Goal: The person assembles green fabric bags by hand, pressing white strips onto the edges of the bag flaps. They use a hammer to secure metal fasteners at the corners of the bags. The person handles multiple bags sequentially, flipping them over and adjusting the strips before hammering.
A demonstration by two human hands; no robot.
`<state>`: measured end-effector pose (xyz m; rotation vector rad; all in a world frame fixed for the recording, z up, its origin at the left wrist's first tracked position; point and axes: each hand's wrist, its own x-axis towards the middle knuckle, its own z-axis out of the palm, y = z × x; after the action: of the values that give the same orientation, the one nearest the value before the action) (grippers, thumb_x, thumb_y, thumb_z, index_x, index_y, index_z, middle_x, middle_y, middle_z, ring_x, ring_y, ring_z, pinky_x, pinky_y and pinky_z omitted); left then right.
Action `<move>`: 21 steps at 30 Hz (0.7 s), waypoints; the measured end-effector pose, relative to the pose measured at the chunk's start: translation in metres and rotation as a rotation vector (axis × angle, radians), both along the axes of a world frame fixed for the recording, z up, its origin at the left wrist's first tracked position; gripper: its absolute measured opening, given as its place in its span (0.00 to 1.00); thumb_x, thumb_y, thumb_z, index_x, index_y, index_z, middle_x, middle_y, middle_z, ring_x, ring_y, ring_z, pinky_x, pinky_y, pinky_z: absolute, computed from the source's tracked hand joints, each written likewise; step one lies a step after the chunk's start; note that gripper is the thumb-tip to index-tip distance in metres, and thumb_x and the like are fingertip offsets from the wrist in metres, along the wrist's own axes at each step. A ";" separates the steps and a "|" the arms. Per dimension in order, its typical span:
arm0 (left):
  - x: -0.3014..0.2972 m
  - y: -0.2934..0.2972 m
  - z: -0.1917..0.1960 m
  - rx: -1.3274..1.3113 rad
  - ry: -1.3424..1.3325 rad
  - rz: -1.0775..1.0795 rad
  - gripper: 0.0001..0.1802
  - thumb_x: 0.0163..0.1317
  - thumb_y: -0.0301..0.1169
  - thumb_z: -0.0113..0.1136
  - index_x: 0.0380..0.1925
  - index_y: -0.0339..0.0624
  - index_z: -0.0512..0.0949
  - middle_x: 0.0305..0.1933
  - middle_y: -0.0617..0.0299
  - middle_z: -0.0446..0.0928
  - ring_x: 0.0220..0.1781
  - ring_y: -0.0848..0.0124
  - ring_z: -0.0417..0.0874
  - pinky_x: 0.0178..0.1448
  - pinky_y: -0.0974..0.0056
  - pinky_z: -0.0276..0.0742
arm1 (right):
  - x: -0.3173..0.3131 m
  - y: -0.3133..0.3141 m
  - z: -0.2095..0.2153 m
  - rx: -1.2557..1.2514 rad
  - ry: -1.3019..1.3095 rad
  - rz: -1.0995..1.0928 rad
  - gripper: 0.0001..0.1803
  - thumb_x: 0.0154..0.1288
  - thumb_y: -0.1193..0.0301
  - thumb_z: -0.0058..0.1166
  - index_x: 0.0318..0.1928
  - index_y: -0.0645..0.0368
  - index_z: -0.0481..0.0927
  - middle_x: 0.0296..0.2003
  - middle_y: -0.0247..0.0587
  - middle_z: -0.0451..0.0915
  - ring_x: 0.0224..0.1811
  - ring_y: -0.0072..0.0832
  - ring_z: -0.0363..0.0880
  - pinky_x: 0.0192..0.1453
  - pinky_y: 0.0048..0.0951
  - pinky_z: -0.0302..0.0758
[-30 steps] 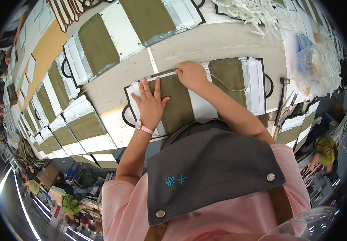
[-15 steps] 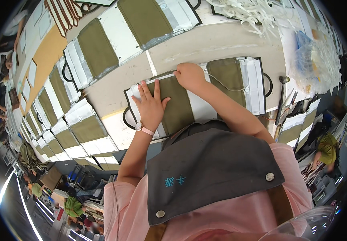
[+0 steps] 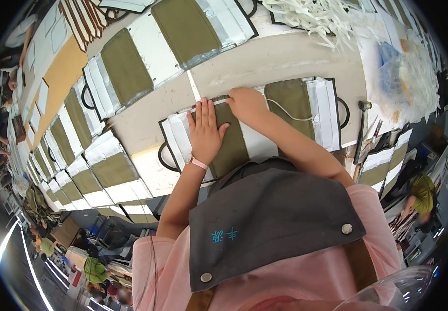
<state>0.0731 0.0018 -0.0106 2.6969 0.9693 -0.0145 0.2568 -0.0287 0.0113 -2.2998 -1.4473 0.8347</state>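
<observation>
The person is working on a flat olive and white fabric panel [image 3: 234, 142] that is lying on the beige table [image 3: 265, 62], in the centre of the frame, just above the grey apron [image 3: 276, 223]. The left hand [image 3: 204, 132] is lying open and flat on the panel, fingers stretched toward the upper edge, and it is pressing the cloth down. The right hand [image 3: 244, 102] is curled closed at the upper edge of the same panel, just beside the left fingertips; it seems to be pinching the edge or a thin strip there, but I cannot tell exactly what is between the fingers. A thin white cord [image 3: 291, 115] is running from this hand to the right over the olive part.

Many similar panels [image 3: 125, 70] are lying in rows at the upper left and along the left side of the frame, so a good part of the work looks done already. A heap of white cords [image 3: 312, 18] is waiting at the upper right, and a hammer [image 3: 361, 129] is lying at the right. As I judge it, this panel is only in the middle of its handling.
</observation>
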 end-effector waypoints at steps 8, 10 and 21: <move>0.000 0.000 0.002 0.006 0.014 -0.005 0.44 0.69 0.53 0.53 0.74 0.33 0.54 0.79 0.45 0.53 0.81 0.51 0.52 0.80 0.40 0.42 | 0.044 -0.028 0.019 -0.033 0.196 -0.067 0.13 0.64 0.62 0.59 0.28 0.59 0.81 0.30 0.48 0.82 0.38 0.47 0.81 0.42 0.47 0.75; 0.000 -0.001 0.001 0.009 -0.001 -0.003 0.44 0.69 0.53 0.53 0.74 0.33 0.55 0.79 0.45 0.53 0.81 0.51 0.52 0.80 0.40 0.42 | 0.043 -0.026 0.015 -0.012 0.176 -0.078 0.14 0.63 0.62 0.59 0.28 0.59 0.81 0.30 0.48 0.82 0.38 0.48 0.81 0.42 0.47 0.75; 0.002 -0.001 0.007 0.015 0.047 -0.017 0.40 0.70 0.52 0.52 0.75 0.42 0.58 0.79 0.44 0.52 0.80 0.48 0.53 0.79 0.37 0.43 | 0.048 -0.020 -0.015 -0.032 0.018 -0.030 0.13 0.62 0.62 0.59 0.29 0.60 0.81 0.31 0.48 0.82 0.39 0.48 0.82 0.44 0.47 0.77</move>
<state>0.0750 0.0012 -0.0039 2.7296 0.9641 -0.0746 0.3047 -0.0490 -0.0035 -2.3252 -1.3987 0.8747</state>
